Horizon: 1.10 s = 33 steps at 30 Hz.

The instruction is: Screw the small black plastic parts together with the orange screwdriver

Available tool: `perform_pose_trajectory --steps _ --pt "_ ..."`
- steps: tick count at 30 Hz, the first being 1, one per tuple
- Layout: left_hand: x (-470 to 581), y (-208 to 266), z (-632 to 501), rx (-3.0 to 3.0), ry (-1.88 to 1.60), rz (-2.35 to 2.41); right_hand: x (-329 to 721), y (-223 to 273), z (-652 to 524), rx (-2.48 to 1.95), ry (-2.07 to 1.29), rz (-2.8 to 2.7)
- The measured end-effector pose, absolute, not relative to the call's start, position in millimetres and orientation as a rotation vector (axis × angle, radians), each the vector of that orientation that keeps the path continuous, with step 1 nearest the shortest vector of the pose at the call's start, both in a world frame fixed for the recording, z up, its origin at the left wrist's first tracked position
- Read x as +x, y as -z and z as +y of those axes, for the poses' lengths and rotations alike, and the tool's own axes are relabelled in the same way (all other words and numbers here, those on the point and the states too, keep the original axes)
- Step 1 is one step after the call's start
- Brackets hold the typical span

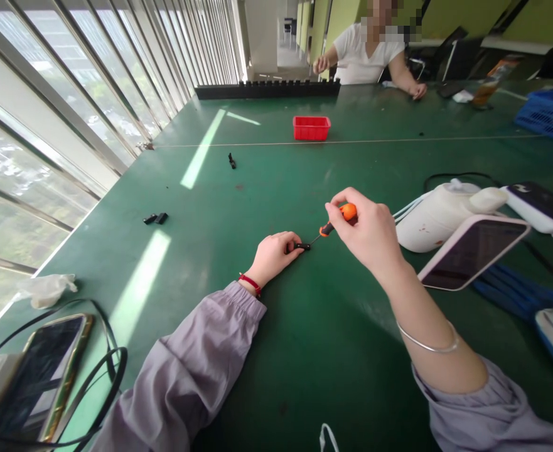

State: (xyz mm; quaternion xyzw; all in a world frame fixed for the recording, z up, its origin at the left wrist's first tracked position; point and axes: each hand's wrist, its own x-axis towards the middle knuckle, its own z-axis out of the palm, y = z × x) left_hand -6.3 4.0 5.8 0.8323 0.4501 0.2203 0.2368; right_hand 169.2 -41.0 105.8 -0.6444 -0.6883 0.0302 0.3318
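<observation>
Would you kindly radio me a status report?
Left hand holding small black part. Right hand holding orange-and-black screwdriver, tip at part. Dark-screened device near right forearm.

Can read no word, label, brand, number or sign anywhere in view. Can make out small reddish-brown marks (439, 243) on the side of the white container (439, 213) at right, but cannot resolve into letters or figures. Can also make out a pale mark (523, 188) on the dark top of the white-and-black device (542, 204) just beyond; too small to read. Cannot tell display from reflection in the light and dark patches on the screen of the phone (36, 376) at left. Cannot identify any label on the blurred amber bottle (488, 89) at far right.
</observation>
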Motion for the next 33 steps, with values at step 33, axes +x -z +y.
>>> perform_pose_trajectory --steps 33 --pt "-5.4 -0.3 2.8 2.368 -0.662 1.262 164.2 -101.9 -44.4 -1.686 0.298 -1.911"
